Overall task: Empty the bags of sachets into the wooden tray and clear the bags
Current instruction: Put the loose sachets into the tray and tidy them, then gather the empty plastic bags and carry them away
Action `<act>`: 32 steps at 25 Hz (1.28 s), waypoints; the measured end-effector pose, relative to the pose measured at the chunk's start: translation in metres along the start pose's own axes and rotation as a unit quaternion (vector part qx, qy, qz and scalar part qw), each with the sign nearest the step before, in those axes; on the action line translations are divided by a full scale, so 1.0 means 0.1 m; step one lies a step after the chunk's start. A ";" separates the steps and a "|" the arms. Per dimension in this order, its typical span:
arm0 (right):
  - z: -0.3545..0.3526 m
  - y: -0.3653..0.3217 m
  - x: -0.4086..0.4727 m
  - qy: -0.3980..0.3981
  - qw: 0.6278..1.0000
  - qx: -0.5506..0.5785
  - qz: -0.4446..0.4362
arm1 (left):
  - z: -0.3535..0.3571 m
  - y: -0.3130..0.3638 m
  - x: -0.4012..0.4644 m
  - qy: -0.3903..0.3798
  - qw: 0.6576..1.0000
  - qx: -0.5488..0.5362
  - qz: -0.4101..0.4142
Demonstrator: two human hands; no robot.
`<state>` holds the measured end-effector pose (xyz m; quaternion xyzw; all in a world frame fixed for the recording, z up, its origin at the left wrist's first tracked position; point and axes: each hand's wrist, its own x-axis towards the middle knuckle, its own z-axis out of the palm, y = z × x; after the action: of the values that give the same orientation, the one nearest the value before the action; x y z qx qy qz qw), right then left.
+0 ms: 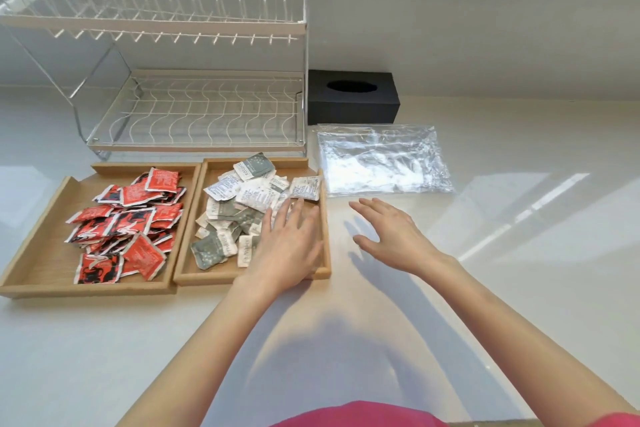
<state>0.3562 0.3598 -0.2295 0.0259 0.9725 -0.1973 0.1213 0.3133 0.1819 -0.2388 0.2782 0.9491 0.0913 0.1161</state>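
Head view: empty plastic bag [382, 159] flat on counter, long axis left-right, beyond and just right of right hand [391, 236]. Right hand nearer, fingers spread, holding nothing. Left hand [287, 250] flat on grey-white sachets [242, 198] in right wooden tray [323, 218].

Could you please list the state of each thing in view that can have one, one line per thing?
Left tray: holds red sachets, loosely piled.
Right tray: holds grey-white sachets, loosely piled.
Plastic bag: looks empty, lying flat on the counter.
Tissue box: no tissue showing.
Dish rack: no dishes.
Left hand: open, on the grey-white sachets.
Right hand: open, holding nothing.
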 end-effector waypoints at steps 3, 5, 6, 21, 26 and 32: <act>-0.15 0.32 0.01 -0.004 1.000 -0.008 -0.010 | 0.12 0.32 0.18 0.012 0.999 -0.039 -0.011; -0.24 0.51 0.05 -0.010 1.000 -0.009 -0.017 | 0.21 0.51 0.32 0.025 0.992 -0.117 -0.025; -0.29 0.61 0.07 -0.015 1.000 -0.008 -0.021 | 0.25 0.61 0.39 0.027 0.983 -0.179 -0.042; -0.94 1.41 1.69 0.066 0.997 -0.003 -0.038 | 0.24 1.27 1.25 0.024 0.499 -0.789 -0.357; -0.82 1.54 2.09 -0.018 0.995 -0.101 -0.014 | 0.34 1.27 1.46 0.058 0.479 -0.797 -0.363; -0.76 1.60 2.18 -0.052 0.988 -0.144 0.023 | 0.45 1.31 1.58 0.070 0.500 -0.778 -0.374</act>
<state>0.1437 0.5373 -0.2757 0.0199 0.9822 -0.0532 0.1790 0.2623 0.3816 -0.2772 -0.3123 0.5156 0.7603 0.2419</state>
